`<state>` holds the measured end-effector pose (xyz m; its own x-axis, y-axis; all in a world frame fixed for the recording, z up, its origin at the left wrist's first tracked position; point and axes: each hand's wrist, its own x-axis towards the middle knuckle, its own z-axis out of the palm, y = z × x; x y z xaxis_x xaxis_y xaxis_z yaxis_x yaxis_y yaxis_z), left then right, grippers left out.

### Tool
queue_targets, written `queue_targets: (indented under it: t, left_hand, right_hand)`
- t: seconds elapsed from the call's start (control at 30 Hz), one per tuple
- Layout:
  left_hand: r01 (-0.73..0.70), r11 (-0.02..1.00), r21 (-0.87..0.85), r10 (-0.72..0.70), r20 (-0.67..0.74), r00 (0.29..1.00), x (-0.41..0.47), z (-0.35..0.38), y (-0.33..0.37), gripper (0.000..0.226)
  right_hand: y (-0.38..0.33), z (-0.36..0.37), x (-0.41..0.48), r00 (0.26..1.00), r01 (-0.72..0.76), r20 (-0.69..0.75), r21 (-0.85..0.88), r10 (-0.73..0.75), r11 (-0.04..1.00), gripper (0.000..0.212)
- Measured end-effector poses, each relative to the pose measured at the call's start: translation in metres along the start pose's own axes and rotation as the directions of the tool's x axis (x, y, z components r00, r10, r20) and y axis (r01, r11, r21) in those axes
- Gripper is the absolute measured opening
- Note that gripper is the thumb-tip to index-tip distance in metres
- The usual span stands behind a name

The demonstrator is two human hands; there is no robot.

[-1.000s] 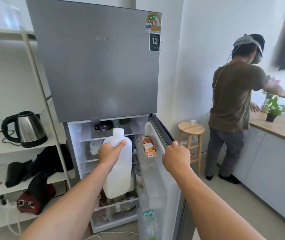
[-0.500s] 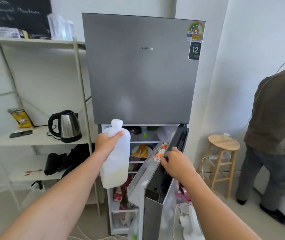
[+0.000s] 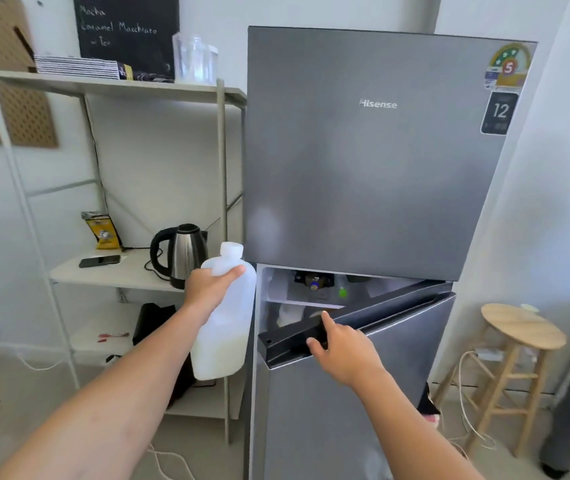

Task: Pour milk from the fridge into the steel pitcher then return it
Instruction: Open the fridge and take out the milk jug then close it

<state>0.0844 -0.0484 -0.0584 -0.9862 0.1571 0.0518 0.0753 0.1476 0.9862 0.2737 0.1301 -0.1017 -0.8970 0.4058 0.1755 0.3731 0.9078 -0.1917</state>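
Fridge: grey two-door unit, "Hisense" across the upper door; a round star sticker with "5" and a dark badge reading "12" sit at its top corner, up and away from the right hand.
Lower door: ajar, swung partway toward the cabinet, its black top edge under the right hand; through the gap above it a shelf with a dark bottle and a green cap shows.
Shelving rack: stands beyond the left hand, pale frame, several tiers.
Chalkboard: top tier, chalk words "Mocha", "Caramel Macchiato", "Tea".
Stool: round wooden seat, well off to the outer side of the right hand.
Milk jug: translucent white plastic, white cap on, upright with a slight lean; milk fills only the bottom part. It hangs in the air just beside the fridge's edge, between rack and door.
Kettle: steel body, black handle, directly behind the left hand on the middle tier.
Left hand: closed around the jug's shoulder and handle, carrying it.
Right hand: loosely spread, fingertips resting on the door's black top edge, thumb under it.
Phone: dark, flat on the kettle's tier, further out from the left hand.
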Motion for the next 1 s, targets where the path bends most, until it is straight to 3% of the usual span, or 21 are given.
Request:
queue_targets:
  t: [0.4,0.83,1.0]
  left_hand:
    - [-0.03,0.999,-0.015,0.03,0.011,0.999,0.098,-0.017,-0.005,0.039]
    - [0.011,1.0,-0.02,-0.009,0.092,0.996,0.16,0.001,-0.027,0.038]
    - [0.013,0.999,-0.043,-0.008,0.1,0.995,0.174,0.001,-0.03,0.038]
  right_hand:
    - [-0.045,0.022,0.103,0.996,0.051,0.08,-0.079,-0.045,0.996,0.103]
    - [-0.049,0.06,0.171,0.994,-0.054,-0.089,0.061,0.059,0.997,0.11]
    - [-0.051,0.071,0.181,0.986,-0.073,-0.15,0.031,0.077,0.997,0.112]
